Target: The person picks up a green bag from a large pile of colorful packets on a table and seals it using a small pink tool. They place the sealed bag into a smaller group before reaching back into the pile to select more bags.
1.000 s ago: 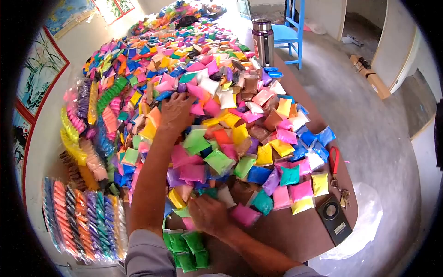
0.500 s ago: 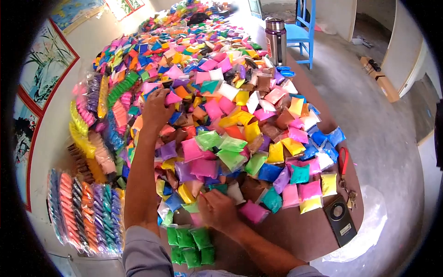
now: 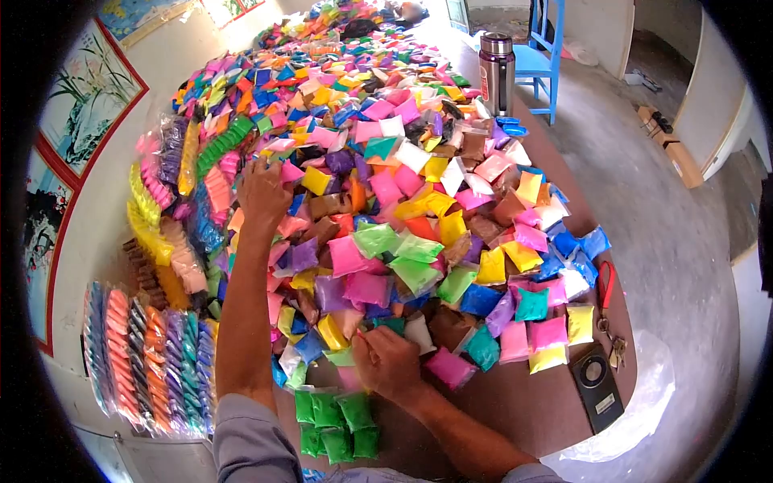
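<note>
A large heap of small bright packets (image 3: 419, 249) covers the brown table. My left hand (image 3: 264, 191) reaches into the left side of the heap, fingers bent down among pink and blue packets; its fingertips are partly hidden. Near the front edge of the heap is my right hand (image 3: 386, 361), its fingers drawn together beside a yellow packet (image 3: 331, 332) and a light green one; what it pinches is too small to make out. Several green packets (image 3: 336, 423) lie in rows below my right hand.
Strips of twisted packets (image 3: 149, 362) stand at the left. A steel flask (image 3: 497, 76) is at the far right table edge, with a blue chair (image 3: 538, 60) behind. A black device (image 3: 597, 386) and keys (image 3: 617, 352) lie near the right corner.
My left hand has shifted slightly left and down within the heap. My right hand stays near the heap's front edge. The whole view has shifted a little.
</note>
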`<state>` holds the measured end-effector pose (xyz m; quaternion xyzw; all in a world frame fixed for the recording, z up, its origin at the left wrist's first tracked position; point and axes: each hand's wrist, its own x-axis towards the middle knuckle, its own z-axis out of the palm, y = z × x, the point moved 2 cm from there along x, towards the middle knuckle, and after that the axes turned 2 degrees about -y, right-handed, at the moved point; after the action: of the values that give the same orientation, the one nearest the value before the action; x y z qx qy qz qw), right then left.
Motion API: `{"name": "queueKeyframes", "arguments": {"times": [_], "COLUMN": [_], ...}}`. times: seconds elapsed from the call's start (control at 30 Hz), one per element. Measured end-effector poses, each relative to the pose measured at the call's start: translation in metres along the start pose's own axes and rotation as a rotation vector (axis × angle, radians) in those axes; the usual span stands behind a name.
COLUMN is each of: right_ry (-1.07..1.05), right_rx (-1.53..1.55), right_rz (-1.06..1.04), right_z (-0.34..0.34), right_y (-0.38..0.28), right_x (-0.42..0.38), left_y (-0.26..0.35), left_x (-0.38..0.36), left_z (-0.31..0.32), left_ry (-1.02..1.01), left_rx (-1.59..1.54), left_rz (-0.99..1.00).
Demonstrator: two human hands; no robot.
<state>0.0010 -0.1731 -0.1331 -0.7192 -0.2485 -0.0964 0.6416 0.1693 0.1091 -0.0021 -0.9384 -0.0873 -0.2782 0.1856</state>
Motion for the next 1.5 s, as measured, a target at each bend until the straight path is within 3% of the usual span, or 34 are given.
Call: {"name": "queueKeyframes", "arguments": {"times": [0.07, 0.23, 0.33, 0.37, 0.43, 0.5, 0.6, 0.8, 1.0, 1.13, 1.5], "right_ry": [-0.004, -0.011, 0.001, -0.032, -0.065, -0.090, -0.104, -0.103, -0.099, -0.096, -0.050], "right_rx": [-0.002, -0.028, -0.048, -0.059, -0.071, -0.071, -0.078, -0.049, -0.036, -0.062, -0.118], "right_rz": [0.006, 0.007, -0.057, -0.055, -0.053, -0.056, -0.025, 0.012, 0.019, 0.018, 0.009], "right_z": [-0.001, 0.004, 0.002, 0.000, -0.003, -0.004, -0.003, -0.008, -0.006, -0.005, 0.002], "right_y": [-0.001, 0.002, 0.005, 0.005, 0.004, 0.002, 0.005, -0.001, -0.001, -0.003, 0.001], "right_x": [0.001, -0.002, -0.004, -0.004, -0.002, -0.002, -0.003, -0.002, -0.001, 0.001, -0.003], "left_y": [0.009, 0.095, 0.157, 0.170, 0.189, 0.180, 0.154, 0.100, 0.048, 0.020, -0.021], "left_x": [0.005, 0.015, 0.017, 0.017, 0.019, 0.024, 0.031, 0.039, 0.039, 0.035, 0.013], "left_z": [-0.010, -0.031, 0.007, 0.013, 0.020, 0.032, 0.080, 0.086, 0.075, 0.076, 0.047], "left_ry": [-0.008, -0.126, -0.300, -0.295, -0.448, -0.520, -0.381, -0.221, -0.242, -0.129, -0.167], "left_rx": [0.081, -0.410, -0.631, -0.632, -0.352, -0.342, -0.137, 0.212, 0.126, 0.114, -0.050], "left_rz": [0.021, 0.323, 0.488, 0.486, 0.522, 0.502, 0.365, 0.204, 0.026, 0.043, -0.043]}}
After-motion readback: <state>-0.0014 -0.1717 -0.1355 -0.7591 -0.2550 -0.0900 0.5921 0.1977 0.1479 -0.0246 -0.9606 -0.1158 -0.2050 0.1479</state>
